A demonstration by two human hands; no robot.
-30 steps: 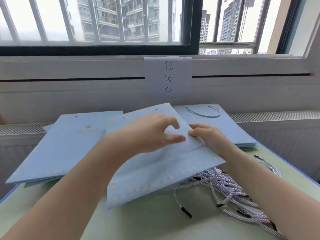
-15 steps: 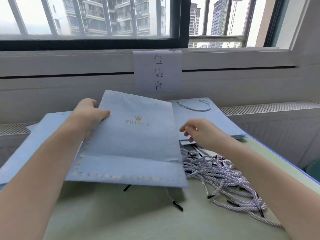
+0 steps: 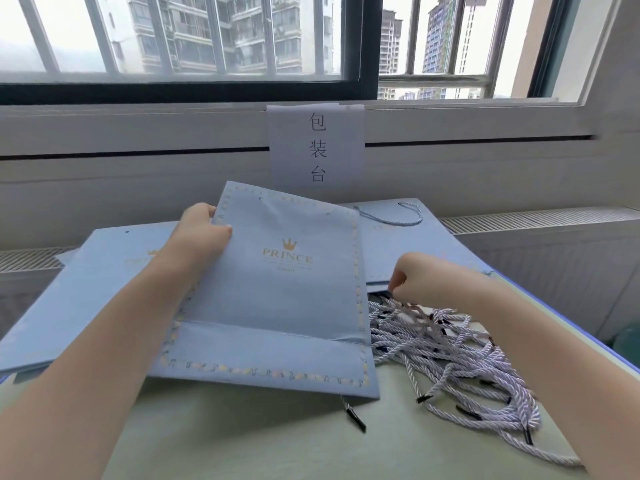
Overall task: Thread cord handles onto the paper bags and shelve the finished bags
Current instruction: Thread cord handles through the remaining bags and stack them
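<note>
A flat light-blue paper bag (image 3: pixel 277 306) with a gold crown logo lies tilted in front of me, its punched top edge toward the window. My left hand (image 3: pixel 204 233) grips its upper left edge, thumb on the printed face. My right hand (image 3: pixel 419 278) hovers with curled fingers over the pile of white twisted cords (image 3: pixel 450 355) with black tips, at the pile's far end; I cannot see whether it pinches a cord. A finished bag (image 3: pixel 415 244) with a blue cord handle lies behind at the right.
A stack of flat blue bags (image 3: pixel 86 299) lies at the left, partly under the held bag. The pale green table (image 3: pixel 242 438) has a blue edge at the right. A paper sign (image 3: pixel 317 147) hangs on the wall under the window.
The bag has been turned logo-side up and my left hand now holds its upper left edge. My right hand left the bag and dropped onto the cord pile.
</note>
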